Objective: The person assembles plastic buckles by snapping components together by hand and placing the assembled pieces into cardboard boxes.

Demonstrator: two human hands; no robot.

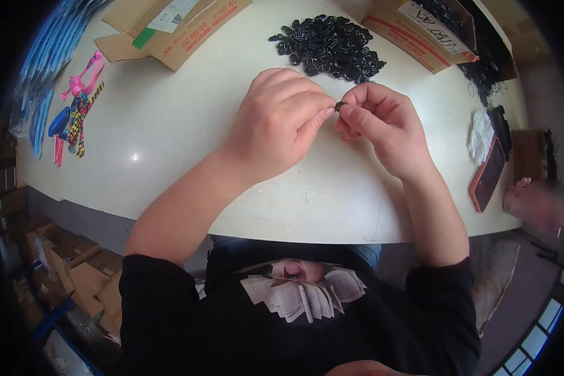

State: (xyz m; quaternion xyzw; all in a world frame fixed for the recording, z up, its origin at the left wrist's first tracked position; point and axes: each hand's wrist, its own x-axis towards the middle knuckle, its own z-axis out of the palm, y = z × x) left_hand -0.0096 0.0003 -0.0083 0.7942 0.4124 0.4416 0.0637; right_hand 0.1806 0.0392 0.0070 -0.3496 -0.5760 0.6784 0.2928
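Between my two hands, over the white table (188, 135), is a small black piece (340, 106); its exact kind is too small to make out. My right hand (391, 125) pinches it between thumb and forefinger, other fingers curled. My left hand (276, 122) is closed too, thumb and forefinger tips meeting at the left side of the same piece. Just beyond both hands lies a heap of small black pieces (332, 47), some with shiny metal-looking loops.
Cardboard boxes stand at the back left (197, 34) and back right (420, 37). Black cords (482, 78) spill near the right one. A crumpled tissue (480, 136) and a phone (487, 175) lie at right. Colourful straps (78, 119) and blue plastic packets (50, 69) are at left.
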